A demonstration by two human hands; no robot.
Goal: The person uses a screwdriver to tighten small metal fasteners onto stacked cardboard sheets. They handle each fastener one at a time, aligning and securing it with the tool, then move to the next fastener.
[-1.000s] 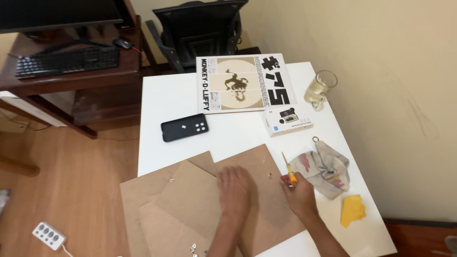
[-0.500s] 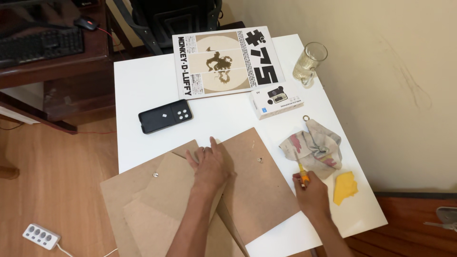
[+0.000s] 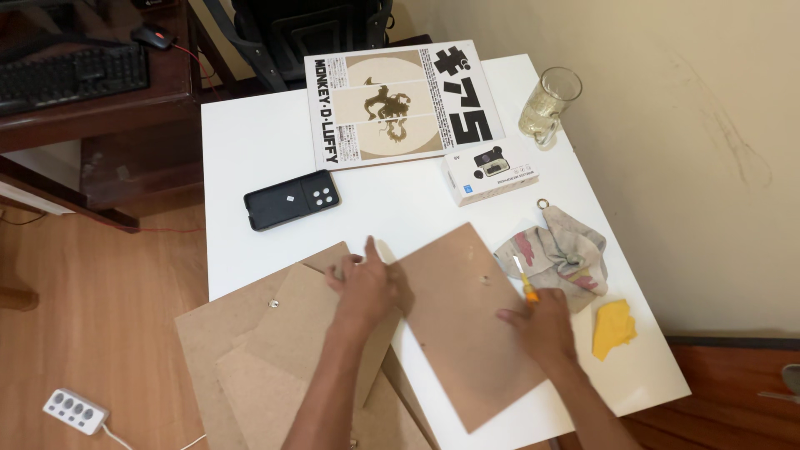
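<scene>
While pinned by flat left hand [image 3: 367,287], brown rectangular fibreboard backing panel [image 3: 467,321] now swung clockwise; right hand [image 3: 542,325], clamped on yellow-handled screwdriver [image 3: 525,283], pressing panel's right edge.

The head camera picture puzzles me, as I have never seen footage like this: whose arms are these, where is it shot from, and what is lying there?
The camera sits on a person's head and looks down, so the two bare arms coming in from the bottom are that person's own. There is no machine.

The left hand presses flat on a stack of brown boards. The right hand rests on another brown board and grips a small screwdriver with a yellow handle.

All this lies on a white table. Also on it: a black phone face down, a large printed poster, a small white box, a glass mug, a crumpled rag and a yellow cloth.

To the left stand a dark desk with a keyboard, and a white power strip on the wooden floor.
</scene>
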